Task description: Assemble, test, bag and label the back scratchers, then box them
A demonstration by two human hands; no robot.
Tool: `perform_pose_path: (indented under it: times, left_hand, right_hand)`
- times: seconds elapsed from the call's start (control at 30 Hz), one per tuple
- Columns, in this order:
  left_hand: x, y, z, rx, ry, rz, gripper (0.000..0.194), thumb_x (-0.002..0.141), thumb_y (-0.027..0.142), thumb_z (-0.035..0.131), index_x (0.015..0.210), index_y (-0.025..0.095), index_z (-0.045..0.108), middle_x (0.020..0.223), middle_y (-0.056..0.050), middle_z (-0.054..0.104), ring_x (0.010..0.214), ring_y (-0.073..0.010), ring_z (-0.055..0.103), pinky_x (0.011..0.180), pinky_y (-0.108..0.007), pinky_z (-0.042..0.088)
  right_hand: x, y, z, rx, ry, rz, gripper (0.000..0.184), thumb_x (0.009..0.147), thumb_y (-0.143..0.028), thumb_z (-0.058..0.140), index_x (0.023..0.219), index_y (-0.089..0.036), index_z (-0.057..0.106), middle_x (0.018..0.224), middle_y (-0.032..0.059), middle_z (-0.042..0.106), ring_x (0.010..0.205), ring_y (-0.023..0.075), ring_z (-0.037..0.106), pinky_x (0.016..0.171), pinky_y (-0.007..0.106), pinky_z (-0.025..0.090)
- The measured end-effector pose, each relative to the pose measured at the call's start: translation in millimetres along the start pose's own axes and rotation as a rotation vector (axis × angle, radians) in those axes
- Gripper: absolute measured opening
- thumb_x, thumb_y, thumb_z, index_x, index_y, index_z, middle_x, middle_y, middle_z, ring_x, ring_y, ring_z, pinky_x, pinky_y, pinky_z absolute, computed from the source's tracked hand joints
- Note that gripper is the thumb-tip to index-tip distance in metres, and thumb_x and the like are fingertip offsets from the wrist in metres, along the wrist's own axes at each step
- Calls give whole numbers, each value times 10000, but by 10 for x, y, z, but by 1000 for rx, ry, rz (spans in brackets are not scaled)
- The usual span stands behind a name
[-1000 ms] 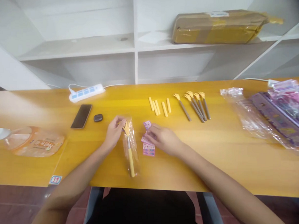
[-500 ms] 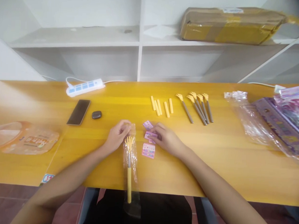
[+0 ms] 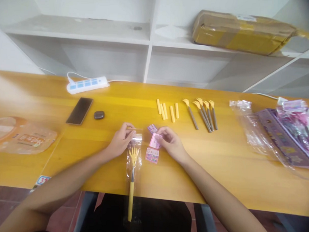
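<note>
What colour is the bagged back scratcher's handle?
Yellow on the back scratcher, below a silver metal shaft; clearest in the current head view.

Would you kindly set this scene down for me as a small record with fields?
left hand: pinching the top of a clear bag
in the bag: a yellow-handled back scratcher, extending past the table edge
right hand: holding a pink card
beside that card: two printed cards
yellow sticks: five
metal rods with yellow hand-shaped heads: five, one set apart
left side: power strip, phone, small black case, plastic bottle
right side: clear packaging, purple container
shelf: taped parcel
</note>
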State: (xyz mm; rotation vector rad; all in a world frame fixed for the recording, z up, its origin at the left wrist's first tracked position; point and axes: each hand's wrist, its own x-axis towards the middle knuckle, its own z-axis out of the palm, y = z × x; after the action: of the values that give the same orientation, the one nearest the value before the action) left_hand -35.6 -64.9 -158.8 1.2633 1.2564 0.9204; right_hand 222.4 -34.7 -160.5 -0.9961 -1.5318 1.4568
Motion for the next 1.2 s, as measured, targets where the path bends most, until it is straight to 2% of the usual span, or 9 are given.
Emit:
perform_pose_path:
  times: [0.1, 0.2, 0.27, 0.4, 0.6, 0.7, 0.77, 0.97, 1.2]
  left_hand:
    - [-23, 2, 31, -43, -22, 35, 377, 1063, 562, 554, 1118, 290, 299, 900, 32, 712, 560, -122, 656, 515, -236, 512]
    - [-44, 5, 39, -52, -90, 97, 342, 1094, 534, 507, 1061, 294, 265, 954, 19, 725, 614, -117, 684, 542, -227, 519]
    - [-56, 10, 31, -16, -139, 121, 282, 1109, 513, 482, 1064, 274, 339, 962, 2, 723, 666, -120, 705, 575, -228, 527]
    - [-79, 42, 15, 47, -180, 118, 243, 1099, 463, 523, 1064, 224, 541, 958, -20, 696, 728, -131, 713, 640, -244, 542]
    - [-116, 93, 55, -38, -177, 95, 279, 1021, 423, 674, 1206, 216, 655, 1154, -74, 684, 904, -167, 688, 823, -310, 601]
    - [-127, 92, 67, -138, -189, 60, 317, 984, 379, 727, 1254, 222, 674, 1210, -94, 676, 1066, -217, 671, 914, -364, 616]
    - [-125, 82, 63, -189, -212, 49, 340, 970, 353, 744, 1279, 222, 694, 1188, -92, 690, 1078, -227, 669, 945, -391, 612]
    - [-142, 64, 60, -351, -210, 11, 357, 943, 270, 737, 1299, 246, 750, 1259, -92, 728, 1079, -239, 712, 1012, -428, 579]
    - [-167, 69, 73, -609, -323, -38, 440, 929, 303, 741, 1358, 207, 725, 1335, -157, 744, 1189, -323, 726, 1071, -513, 547]
  right_hand:
    - [-6, -38, 35, 36, 20, -23, 463, 918, -647, 760, 967, -243, 540, 817, -5, 585, 700, 139, 554, 629, 260, 476]
    - [-22, -67, 67, 87, 25, -6, 471, 923, -634, 758, 1132, -259, 563, 900, 4, 629, 698, 136, 583, 599, 258, 493]
    - [-36, -73, 87, 114, -12, 21, 479, 939, -616, 747, 1209, -265, 563, 921, 4, 653, 686, 136, 612, 607, 273, 526]
    - [-64, -56, 124, 127, -61, 31, 434, 962, -617, 717, 1132, -262, 535, 873, -6, 659, 678, 150, 648, 641, 306, 562]
    - [-97, -24, 145, -190, 172, -119, 333, 1017, -547, 668, 993, -225, 587, 744, -22, 588, 624, 130, 526, 584, 274, 432]
    - [-94, -38, 154, -128, 270, -145, 307, 1002, -507, 706, 976, -221, 597, 688, -40, 548, 597, 124, 508, 566, 267, 410]
    - [-86, -46, 170, -15, 297, -147, 327, 977, -512, 743, 982, -225, 586, 711, -36, 576, 603, 125, 549, 568, 266, 444]
    - [-85, -34, 219, 273, 200, -107, 363, 982, -514, 755, 1042, -260, 502, 736, -27, 702, 630, 144, 655, 596, 276, 530]
    - [-107, -30, 203, 236, 168, -166, 321, 988, -459, 763, 1058, -269, 514, 853, -4, 731, 687, 147, 686, 628, 283, 555]
